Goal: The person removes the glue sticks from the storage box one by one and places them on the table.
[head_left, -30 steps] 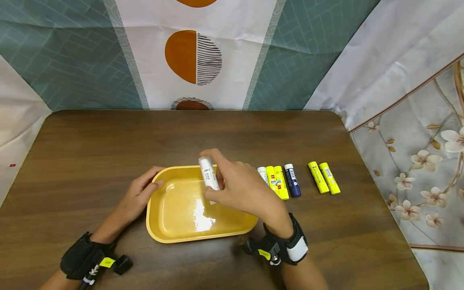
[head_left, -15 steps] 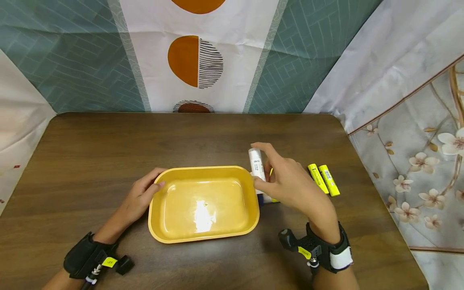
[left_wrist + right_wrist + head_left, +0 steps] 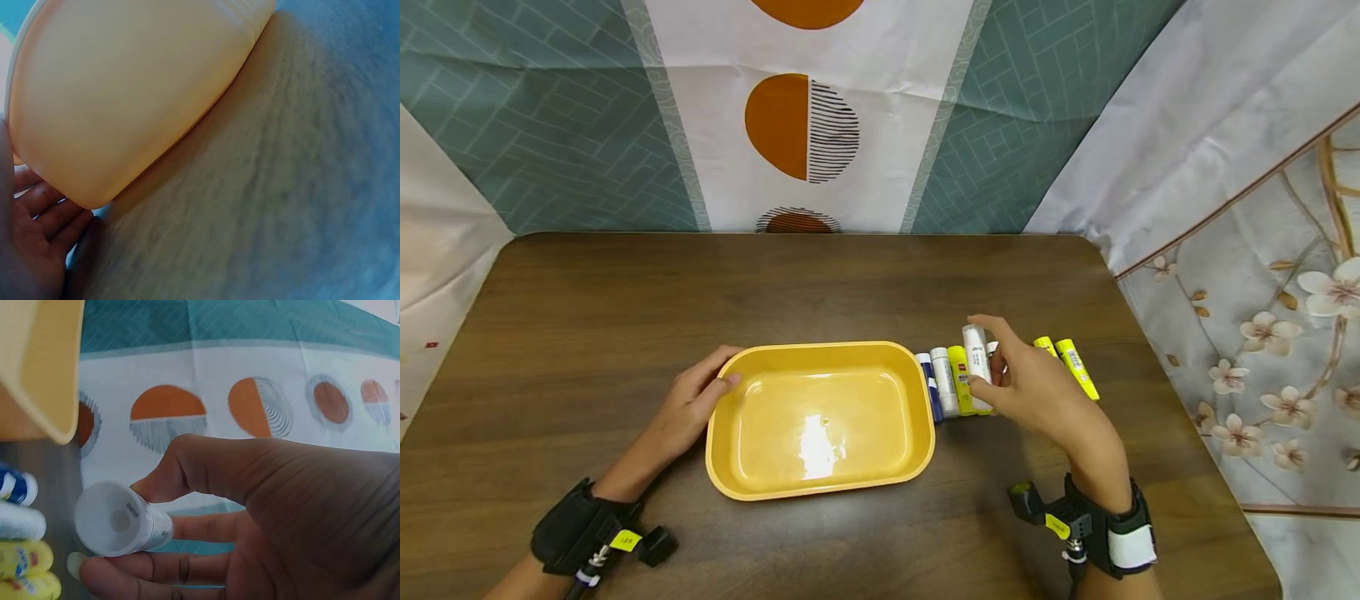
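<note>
My right hand [image 3: 1045, 392] pinches a white glue stick [image 3: 976, 354] between thumb and fingers, above a row of glue sticks to the right of the yellow tray [image 3: 820, 493]. In the right wrist view the round white end of this glue stick [image 3: 109, 522] faces the camera. Below it the row shows a blue glue stick [image 3: 931, 390], a white one [image 3: 945, 385] and a yellow one [image 3: 958, 375]; others are partly hidden behind the right hand. My left hand [image 3: 688, 404] grips the tray's left end, thumb over the rim and fingers [image 3: 53, 215] along the outer wall.
Two yellow glue sticks [image 3: 1078, 371] lie farther right, one partly covered by the right hand. The brown wooden table [image 3: 625, 292] ends at a patterned curtain [image 3: 805, 125] at the back. Black camera straps [image 3: 1112, 533] are around both wrists.
My right hand has carried the white glue stick rightward from over the tray to above the row. The left hand has stayed at the tray's left end.
</note>
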Demonstrator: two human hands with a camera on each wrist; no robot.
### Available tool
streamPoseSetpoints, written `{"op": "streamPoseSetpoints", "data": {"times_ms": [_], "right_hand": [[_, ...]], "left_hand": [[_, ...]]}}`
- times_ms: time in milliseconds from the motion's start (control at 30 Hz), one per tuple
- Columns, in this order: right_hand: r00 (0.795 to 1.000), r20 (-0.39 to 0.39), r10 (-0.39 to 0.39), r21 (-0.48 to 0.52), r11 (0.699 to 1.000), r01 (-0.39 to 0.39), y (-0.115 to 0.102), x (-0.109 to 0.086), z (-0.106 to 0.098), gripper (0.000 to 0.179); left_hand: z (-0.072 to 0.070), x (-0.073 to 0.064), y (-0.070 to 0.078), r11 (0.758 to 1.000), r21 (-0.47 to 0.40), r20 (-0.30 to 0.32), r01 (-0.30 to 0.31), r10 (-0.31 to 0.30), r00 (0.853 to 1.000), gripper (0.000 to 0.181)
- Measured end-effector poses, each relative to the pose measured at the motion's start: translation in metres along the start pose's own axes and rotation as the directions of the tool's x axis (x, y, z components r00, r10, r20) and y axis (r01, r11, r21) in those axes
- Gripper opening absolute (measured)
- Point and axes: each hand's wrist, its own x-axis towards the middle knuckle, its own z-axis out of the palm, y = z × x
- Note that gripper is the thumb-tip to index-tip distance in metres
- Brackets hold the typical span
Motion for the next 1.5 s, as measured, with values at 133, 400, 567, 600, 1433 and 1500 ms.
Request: {"op": "streamPoseSetpoints", "data": {"times_ms": [133,400,567,600,1433,1500], "right_hand": [[0.997,0.006,0.076,-0.021,0.997,-0.076,0.012,-0.001,0.005,0.070],[0.988,0.005,0.155,-0.079,0.985,-0.154,0.037,0.003,0.018,0.071],[0.969,0.039,0.245,-0.132,0.962,-0.238,0.047,0.009,0.025,0.071],[0.963,0.051,0.263,-0.142,0.957,-0.254,0.049,0.010,0.026,0.071],[0.939,0.118,0.324,-0.188,0.936,-0.299,0.058,0.018,0.032,0.068],[0.938,0.128,0.322,-0.189,0.936,-0.296,0.059,0.017,0.034,0.066]], "left_hand": [[0.000,0.000,0.002,1.000,0.009,-0.003,0.005,-0.005,1.000,0.029],[-0.002,0.000,0.001,1.000,0.009,0.006,-0.013,0.013,1.000,0.029],[0.000,0.001,-0.001,1.000,-0.002,0.018,-0.024,0.024,1.000,0.029],[0.000,0.001,-0.001,1.000,-0.003,0.017,-0.023,0.023,1.000,0.029],[0.000,0.002,-0.001,1.000,-0.003,0.001,-0.017,0.017,1.000,0.029],[0.000,0.002,-0.002,1.000,-0.001,0.005,-0.013,0.013,1.000,0.029]]}}
